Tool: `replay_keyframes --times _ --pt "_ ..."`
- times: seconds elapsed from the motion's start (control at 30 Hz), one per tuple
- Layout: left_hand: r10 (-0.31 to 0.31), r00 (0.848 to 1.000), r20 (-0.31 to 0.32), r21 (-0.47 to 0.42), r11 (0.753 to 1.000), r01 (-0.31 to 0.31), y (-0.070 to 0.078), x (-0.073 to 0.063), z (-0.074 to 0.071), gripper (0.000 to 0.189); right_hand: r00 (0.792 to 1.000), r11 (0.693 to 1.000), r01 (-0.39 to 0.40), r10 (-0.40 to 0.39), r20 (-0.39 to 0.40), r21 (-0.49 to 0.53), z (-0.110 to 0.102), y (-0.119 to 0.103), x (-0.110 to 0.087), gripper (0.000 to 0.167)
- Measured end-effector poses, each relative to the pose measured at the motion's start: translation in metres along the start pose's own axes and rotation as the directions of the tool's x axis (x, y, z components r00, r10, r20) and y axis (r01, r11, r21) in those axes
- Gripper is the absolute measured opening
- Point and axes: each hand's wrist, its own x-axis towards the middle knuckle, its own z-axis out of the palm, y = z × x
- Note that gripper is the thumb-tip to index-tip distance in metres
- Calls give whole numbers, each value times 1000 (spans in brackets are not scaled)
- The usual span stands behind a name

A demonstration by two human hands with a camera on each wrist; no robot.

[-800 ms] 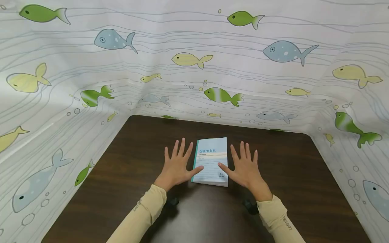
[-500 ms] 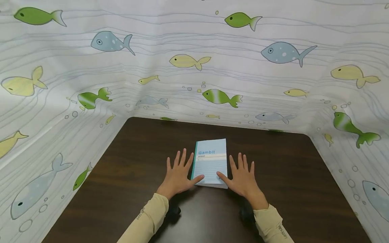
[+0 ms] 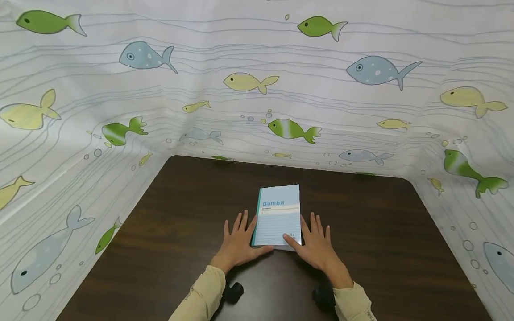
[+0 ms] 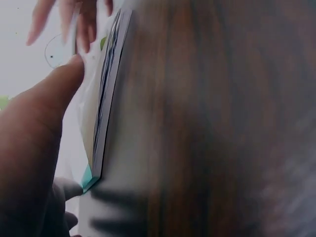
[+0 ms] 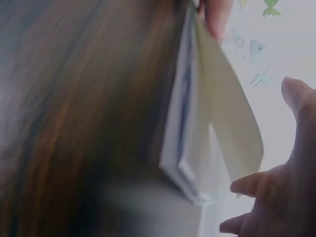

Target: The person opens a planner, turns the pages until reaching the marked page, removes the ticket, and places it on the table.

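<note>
A pale blue notebook (image 3: 278, 214) with a teal spine and "Gambit" printed on its cover lies on the dark wooden table. My left hand (image 3: 237, 247) is at its lower left, fingers straight and spread, thumb pointing along the near edge. On the other side, my right hand (image 3: 318, 249) has its fingers extended by the right edge and its thumb overlapping the cover's lower right corner. The right wrist view shows the notebook's cover (image 5: 229, 108) standing away from the pages, with fingertips close to its free edge. Page edges (image 4: 109, 94) show in the left wrist view.
Around the table (image 3: 192, 196) hangs a white sheet (image 3: 209, 44) printed with green, blue and yellow fish, closing off the back and both sides. Black wrist devices (image 3: 234, 293) sit under the beige sleeves (image 3: 201, 292).
Both hands have drawn back toward the person and come closer to the notebook's two sides. The notebook stays in about the same place. The head view has shifted slightly.
</note>
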Motion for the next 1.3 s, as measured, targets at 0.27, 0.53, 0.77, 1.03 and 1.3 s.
replay_keyframes --times 0.27,0.53,0.77,1.03,1.3 --pt "11 997 -78 -90 996 -18 9 -6 -5 104 954 946 283 -260 -149 161 0 -19 -1 71" --pt "-167 931 -325 -419 908 17 7 -13 -11 86 964 949 259 -264 3 180 11 -10 -3 55" --pt "-392 683 -616 -441 890 113 -12 -14 -11 107 975 969 211 -217 40 127 9 -13 5 68" --pt "-21 795 -606 -128 989 -71 -13 0 2 50 968 965 248 -249 7 91 13 -10 4 65" --pt "234 949 -213 37 972 -231 2 -1 19 52 964 966 258 -257 -67 18 29 -9 -7 61"
